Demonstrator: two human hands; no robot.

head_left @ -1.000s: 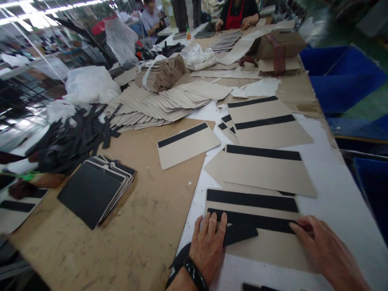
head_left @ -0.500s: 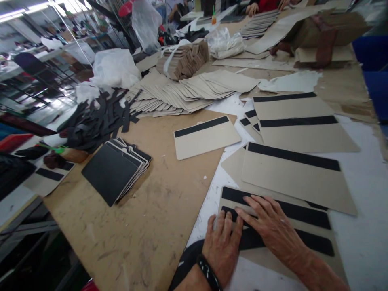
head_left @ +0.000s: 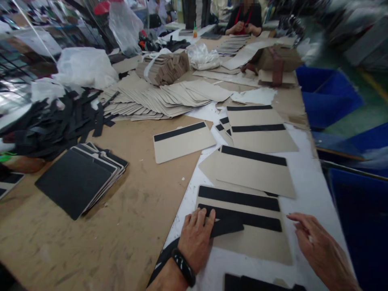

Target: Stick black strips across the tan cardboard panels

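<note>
A beige board (head_left: 251,244) with two black strips across it lies at the lower centre right. My left hand (head_left: 197,234), with a black band on its wrist, rests on the board's left part, fingers close together at the end of the lower strip (head_left: 257,220). A loose black strip (head_left: 227,227) pokes out from beside that hand, over the board. My right hand (head_left: 318,242) is off the board's right edge, fingers apart, holding nothing. Behind lies another beige board (head_left: 254,171) with one black strip. More black pieces (head_left: 257,283) show at the bottom edge.
A stack of black-covered boards (head_left: 75,178) and a single striped board (head_left: 183,145) lie to the left. Further back are black strips (head_left: 69,117), fanned beige boards (head_left: 157,97) and a bundle. Blue bins (head_left: 327,93) stand right. A person sits at the far end.
My right hand has lifted from the strips and moved right, past the board's edge. My left hand stays on the board. The view has swung to the right.
</note>
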